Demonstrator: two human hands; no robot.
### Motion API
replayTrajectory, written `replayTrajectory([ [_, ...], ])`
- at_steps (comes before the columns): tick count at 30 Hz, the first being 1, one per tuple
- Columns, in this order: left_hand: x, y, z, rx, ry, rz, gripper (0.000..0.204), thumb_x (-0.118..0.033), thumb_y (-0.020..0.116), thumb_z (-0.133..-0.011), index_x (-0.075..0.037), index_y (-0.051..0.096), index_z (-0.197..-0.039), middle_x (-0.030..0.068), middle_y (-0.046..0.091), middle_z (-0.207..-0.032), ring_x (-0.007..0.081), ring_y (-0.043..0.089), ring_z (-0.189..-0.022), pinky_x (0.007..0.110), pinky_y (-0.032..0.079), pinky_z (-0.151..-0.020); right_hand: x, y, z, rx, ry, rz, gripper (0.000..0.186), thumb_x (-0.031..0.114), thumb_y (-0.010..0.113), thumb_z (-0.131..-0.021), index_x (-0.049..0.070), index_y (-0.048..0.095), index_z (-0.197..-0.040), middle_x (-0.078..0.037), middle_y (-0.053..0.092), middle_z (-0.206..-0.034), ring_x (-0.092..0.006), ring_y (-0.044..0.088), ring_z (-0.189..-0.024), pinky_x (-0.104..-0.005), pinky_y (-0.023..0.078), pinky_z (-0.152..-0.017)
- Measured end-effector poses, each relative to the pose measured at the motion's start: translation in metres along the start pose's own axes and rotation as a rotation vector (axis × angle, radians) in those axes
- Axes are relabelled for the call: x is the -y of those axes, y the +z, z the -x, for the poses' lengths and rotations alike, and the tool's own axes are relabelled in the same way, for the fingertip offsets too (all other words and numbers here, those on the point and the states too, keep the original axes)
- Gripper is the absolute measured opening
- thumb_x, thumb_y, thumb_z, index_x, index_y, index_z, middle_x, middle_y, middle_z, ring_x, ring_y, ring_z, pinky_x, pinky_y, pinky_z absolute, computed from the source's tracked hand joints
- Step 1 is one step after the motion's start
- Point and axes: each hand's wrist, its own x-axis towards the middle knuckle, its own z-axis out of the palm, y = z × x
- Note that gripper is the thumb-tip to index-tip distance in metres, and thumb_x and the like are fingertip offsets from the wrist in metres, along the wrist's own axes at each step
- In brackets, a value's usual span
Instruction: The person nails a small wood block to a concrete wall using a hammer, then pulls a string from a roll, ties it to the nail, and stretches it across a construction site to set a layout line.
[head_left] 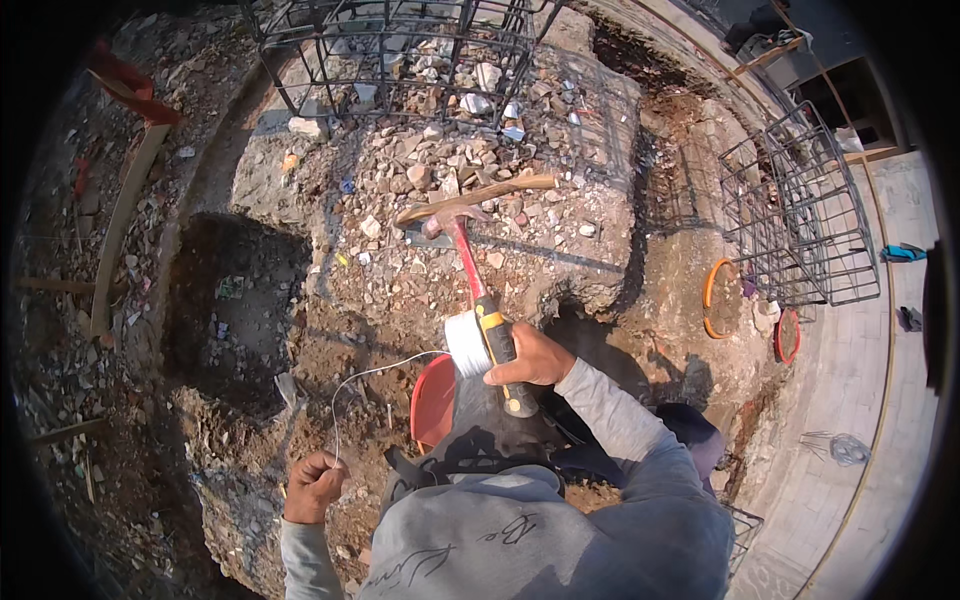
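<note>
My right hand [536, 356] is closed around the black-and-yellow handle of a claw hammer [465, 255]; its red shaft and metal head point away from me. In the same grip, against the handle, sits a spool of white string [466, 342]. From the spool a loose line of string [385, 368] curves left and down to my left hand [315, 484], whose fingers pinch its end. Beyond the hammer head lies a strip of wood [480, 197] on the rubble. The palm side of my right hand is hidden.
Rebar cages stand ahead [400, 60] and at the right [800, 215]. A square pit [235, 310] opens at the left, near a wooden stake [128, 225]. An orange-red basin [433, 402] sits close to me. Pale block paving [830, 420] runs along the right.
</note>
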Motion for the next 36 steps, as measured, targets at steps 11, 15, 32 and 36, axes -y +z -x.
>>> replayTrajectory([
  [11,-0.083,0.098,-0.189,0.362,-0.221,-0.196,0.051,-0.036,0.067,-0.089,-0.018,0.049,-0.133,0.0085,0.047,-0.114,0.0231,0.05,-0.109,0.06,0.047,-0.083,0.095,-0.231,0.051,-0.419,0.089,0.016,0.034,0.016,0.076,-0.075,0.001,0.062,-0.102,-0.002,0.063,-0.086,-0.0107,0.059,-0.078,-0.0298,0.049,-0.073],
  [15,-0.186,0.2,-0.204,0.214,-0.062,0.057,0.022,-0.022,0.071,-0.089,-0.004,0.062,-0.082,-0.0047,0.042,-0.056,0.0048,0.033,-0.044,0.023,0.025,-0.04,0.133,-0.274,0.055,-0.557,-0.117,-0.254,0.031,0.012,0.073,-0.077,0.0,0.062,-0.104,-0.003,0.064,-0.089,-0.0113,0.06,-0.078,-0.0294,0.05,-0.072],
  [32,-0.386,0.378,-0.36,0.462,0.375,0.096,0.026,-0.025,0.066,-0.093,-0.003,0.058,-0.083,-0.0037,0.038,-0.056,0.0043,0.025,-0.044,0.024,0.02,-0.04,0.167,-0.435,0.12,-1.125,-0.258,-0.521,0.023,0.012,0.074,-0.074,0.003,0.065,-0.093,-0.001,0.064,-0.08,-0.01,0.059,-0.069,-0.0273,0.047,-0.064],
  [36,-0.398,0.451,-0.398,0.503,0.389,0.168,0.026,-0.026,0.064,-0.095,-0.005,0.054,-0.083,-0.005,0.034,-0.056,0.0039,0.025,-0.044,0.022,0.02,-0.039,0.15,-0.513,0.148,-1.156,-0.219,-0.442,0.026,0.012,0.072,-0.076,0.001,0.065,-0.099,-0.002,0.065,-0.084,-0.01,0.06,-0.071,-0.0272,0.047,-0.066],
])
